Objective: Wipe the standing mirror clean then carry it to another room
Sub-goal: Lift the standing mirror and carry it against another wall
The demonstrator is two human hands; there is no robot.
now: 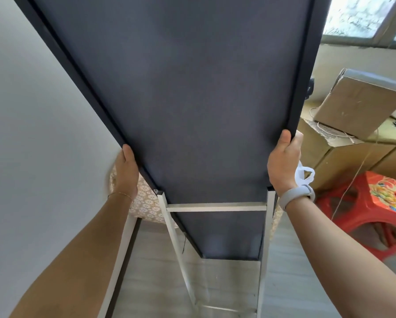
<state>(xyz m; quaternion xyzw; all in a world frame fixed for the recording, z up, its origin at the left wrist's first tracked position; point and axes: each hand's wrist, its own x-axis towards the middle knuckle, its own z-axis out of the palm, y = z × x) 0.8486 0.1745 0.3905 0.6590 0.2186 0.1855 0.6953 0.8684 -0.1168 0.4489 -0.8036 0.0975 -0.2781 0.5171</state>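
The standing mirror (192, 111) is seen from its dark back, gripped at both side edges: left hand (126, 173) and right hand (283, 161) are curled round the frame. Cardboard boxes (357, 106) and a red stool (376, 203) are set beyond.

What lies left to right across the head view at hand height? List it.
Grey wall → left hand → mirror back → right hand → cardboard boxes → red stool.

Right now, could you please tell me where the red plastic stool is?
In the head view, the red plastic stool stands on the floor at lower right, right of the mirror, in front of the cardboard boxes.
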